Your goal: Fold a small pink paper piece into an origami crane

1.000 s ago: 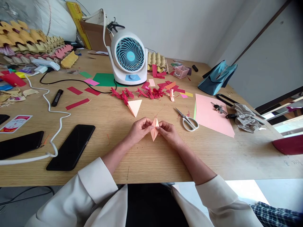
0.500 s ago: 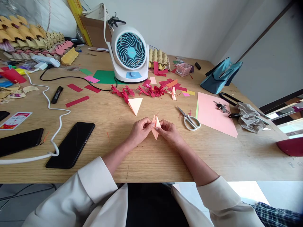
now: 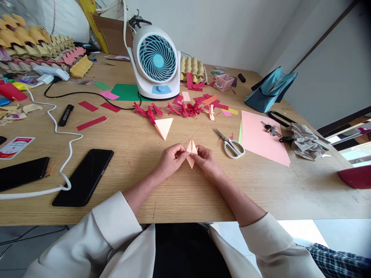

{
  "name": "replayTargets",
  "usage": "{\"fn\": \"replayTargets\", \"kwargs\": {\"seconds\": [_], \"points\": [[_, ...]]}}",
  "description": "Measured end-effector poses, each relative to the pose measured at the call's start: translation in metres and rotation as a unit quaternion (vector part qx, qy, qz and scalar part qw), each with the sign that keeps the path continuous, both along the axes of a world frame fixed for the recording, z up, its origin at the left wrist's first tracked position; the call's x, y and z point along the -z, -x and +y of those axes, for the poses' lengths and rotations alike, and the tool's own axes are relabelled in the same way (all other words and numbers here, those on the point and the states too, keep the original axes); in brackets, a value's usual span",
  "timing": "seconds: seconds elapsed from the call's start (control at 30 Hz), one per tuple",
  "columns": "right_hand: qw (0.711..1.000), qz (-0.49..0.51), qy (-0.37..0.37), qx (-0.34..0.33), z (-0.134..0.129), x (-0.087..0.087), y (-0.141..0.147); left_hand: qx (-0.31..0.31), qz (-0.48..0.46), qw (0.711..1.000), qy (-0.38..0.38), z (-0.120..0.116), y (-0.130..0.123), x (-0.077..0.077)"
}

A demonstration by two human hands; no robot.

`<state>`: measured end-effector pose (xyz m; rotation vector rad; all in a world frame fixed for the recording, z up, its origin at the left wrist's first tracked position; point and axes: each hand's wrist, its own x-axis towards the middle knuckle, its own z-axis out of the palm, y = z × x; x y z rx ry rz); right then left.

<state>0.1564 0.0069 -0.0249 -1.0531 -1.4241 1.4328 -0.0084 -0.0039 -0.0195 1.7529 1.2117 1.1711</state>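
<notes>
A small peach paper folded into a narrow diamond [image 3: 191, 163] is held between both hands above the wooden table. My left hand [image 3: 173, 159] pinches its left edge with thumb and fingers. From the other side, my right hand [image 3: 207, 160] grips its right edge, thumb on the paper's face. Beyond the hands lies a pale folded paper triangle [image 3: 164, 127]. Scissors with white handles [image 3: 232, 148] rest to the right of my right hand. Several red folded paper pieces [image 3: 150, 113] form a row behind the triangle.
A white fan [image 3: 158, 61] stands at the back. Pink sheets [image 3: 261, 135] with keys [image 3: 271, 129] lie right, near a blue bag [image 3: 269, 92]. A black phone [image 3: 84, 177] and white cable [image 3: 71, 154] are left. Egg trays [image 3: 31, 42] sit back left.
The two upper points of the folded peach paper are closer together. Both hands keep hold of it. The view has shifted slightly.
</notes>
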Motion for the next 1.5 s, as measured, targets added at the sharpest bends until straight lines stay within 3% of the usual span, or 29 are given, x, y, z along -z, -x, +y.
{"fn": "replayTargets", "kwargs": {"seconds": [0.23,0.63,1.03,1.27,1.5], "points": [[1.000,-0.025,-0.012,-0.010,0.000,-0.004,-0.001,-0.018,0.031,0.999,-0.019,0.000,0.000,0.002],[0.984,-0.158,-0.077,-0.005,-0.011,-0.009,0.005,0.034,-0.073,0.996,0.047,-0.001,0.002,-0.005],[0.986,-0.143,-0.085,-0.034,-0.009,-0.006,0.003,0.051,-0.136,0.986,0.078,0.002,0.003,-0.001],[0.983,-0.152,-0.091,-0.036,-0.007,0.001,0.005,0.006,-0.128,0.989,0.080,0.004,0.004,0.000],[0.982,-0.161,-0.079,-0.053,-0.010,-0.006,0.006,-0.015,-0.144,0.984,0.102,0.001,0.002,-0.007]]}}
